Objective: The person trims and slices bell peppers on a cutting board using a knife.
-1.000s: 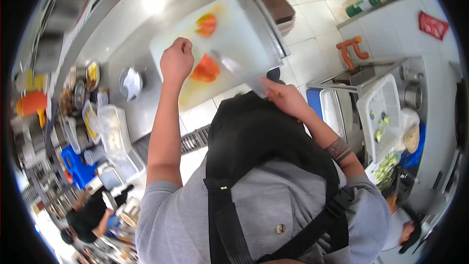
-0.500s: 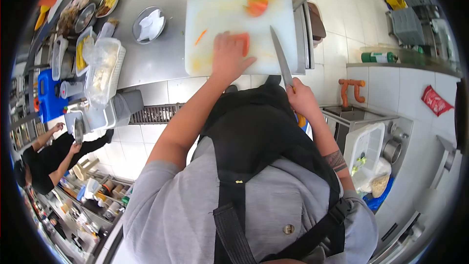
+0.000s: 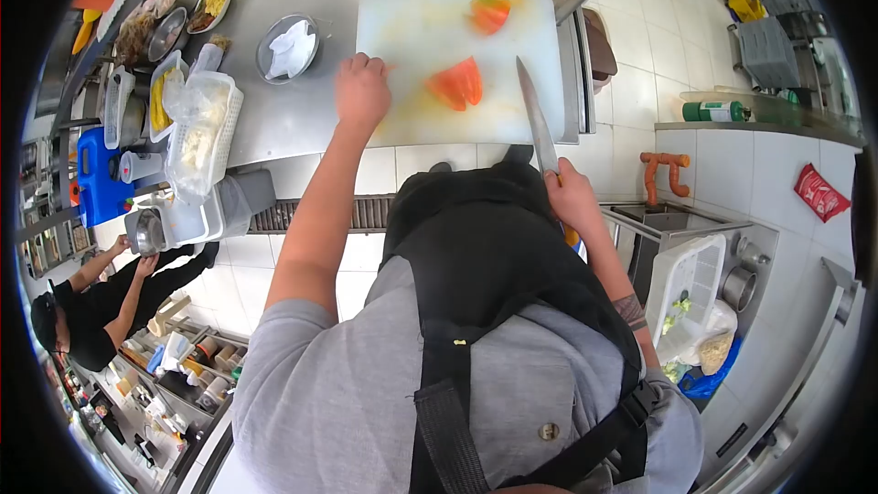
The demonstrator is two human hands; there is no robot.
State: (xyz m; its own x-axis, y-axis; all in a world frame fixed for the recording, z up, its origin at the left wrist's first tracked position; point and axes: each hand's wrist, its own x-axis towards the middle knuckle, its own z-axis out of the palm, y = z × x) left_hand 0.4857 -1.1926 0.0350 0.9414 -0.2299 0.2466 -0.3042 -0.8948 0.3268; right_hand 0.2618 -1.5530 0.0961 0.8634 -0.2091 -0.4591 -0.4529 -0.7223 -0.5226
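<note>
A white cutting board (image 3: 402,27) lies on the steel counter. On it are red tomato pieces (image 3: 450,85) near the middle and a red-green tomato piece (image 3: 489,15) towards the back. My left hand (image 3: 363,90) is at the board's left edge with its fingers curled together; an orange-red bit shows beside the fingers, and what they hold, if anything, is hidden. My right hand (image 3: 572,195) is wrapped round the handle of a knife (image 3: 538,119). The blade lies over the board's right part, its tip pointing away from me.
A bowl with white material (image 3: 289,48) stands left of the board. Further left are baskets (image 3: 222,133), food containers and a blue jug (image 3: 99,178). Another person (image 3: 87,329) holds a metal bowl at the lower left. A white bin (image 3: 688,297) with greens stands at the right.
My left hand has moved left off the tomato pieces, uncovering them, and its spread fingers have curled. The orange strip at the board's left no longer shows separately. My right hand still holds the knife.
</note>
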